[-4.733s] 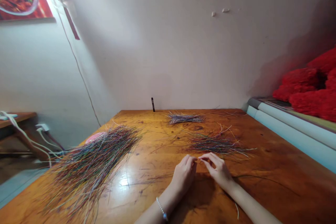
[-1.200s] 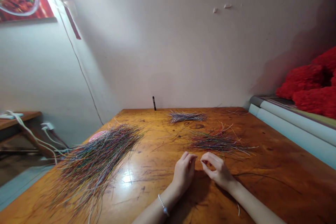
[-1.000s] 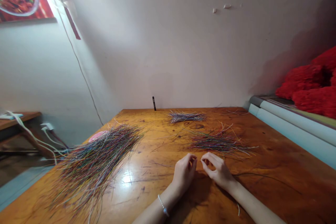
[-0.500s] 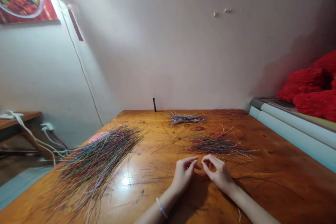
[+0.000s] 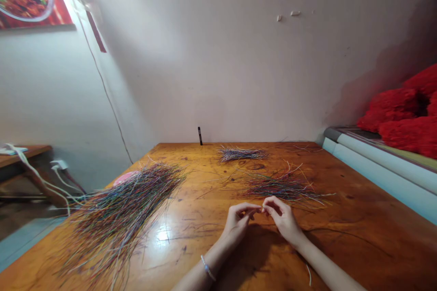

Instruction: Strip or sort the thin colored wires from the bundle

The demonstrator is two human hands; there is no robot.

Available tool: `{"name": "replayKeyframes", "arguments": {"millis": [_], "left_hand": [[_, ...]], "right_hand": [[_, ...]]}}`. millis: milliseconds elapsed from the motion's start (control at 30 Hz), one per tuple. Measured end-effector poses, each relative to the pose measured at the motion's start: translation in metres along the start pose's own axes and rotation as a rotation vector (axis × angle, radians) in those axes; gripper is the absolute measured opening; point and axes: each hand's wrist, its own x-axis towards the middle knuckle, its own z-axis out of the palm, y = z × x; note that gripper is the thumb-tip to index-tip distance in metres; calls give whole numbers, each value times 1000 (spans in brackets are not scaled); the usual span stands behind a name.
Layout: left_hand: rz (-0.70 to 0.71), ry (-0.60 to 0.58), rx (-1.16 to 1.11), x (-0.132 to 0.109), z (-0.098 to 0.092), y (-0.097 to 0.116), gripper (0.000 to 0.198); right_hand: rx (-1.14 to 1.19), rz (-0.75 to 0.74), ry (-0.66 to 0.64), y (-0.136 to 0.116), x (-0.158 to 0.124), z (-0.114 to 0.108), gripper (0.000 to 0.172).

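Above the near middle of the wooden table [image 5: 191, 254], my left hand [image 5: 238, 221] and my right hand [image 5: 282, 219] meet at the fingertips. Both are closed in a pinch, thumb against index finger. Whatever lies between the fingertips is too small to make out. Just beyond them is a loose bundle of thin coloured wires [image 5: 278, 187], its ends sticking out in several directions. A large heap of similar multicoloured wires [image 5: 126, 213] covers the left side of the table. Farther back lies a smaller bundle of bluish-white wires [image 5: 243, 153].
A black marker [image 5: 200, 136] stands upright at the table's back edge, by the wall. A pink object [image 5: 124, 178] peeks out behind the large heap. Red fluffy bundles [image 5: 406, 109] rest on a surface at right. One dark wire [image 5: 348, 233] and a short pale piece [image 5: 309, 274] lie near my right forearm.
My hands have come together, so the fingertips that were slightly apart now touch. The right fingers have closed into a tighter pinch. The wire bundles stay where they were.
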Motion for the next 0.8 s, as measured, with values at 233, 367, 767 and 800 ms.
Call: {"name": "replayKeyframes", "arguments": {"millis": [233, 367, 767, 800], "left_hand": [[-69, -73, 24, 1, -2, 12, 30], [-80, -66, 62, 3, -4, 10, 25], [-9, -26, 311, 2, -7, 5, 23], [0, -22, 351, 2, -7, 5, 22]], "right_hand": [[-59, -39, -12, -2, 0, -1, 14], [-142, -89, -11, -4, 0, -2, 12], [-397, -229, -50, 6, 1, -6, 16], [-424, -228, -55, 6, 1, -6, 17]]}}
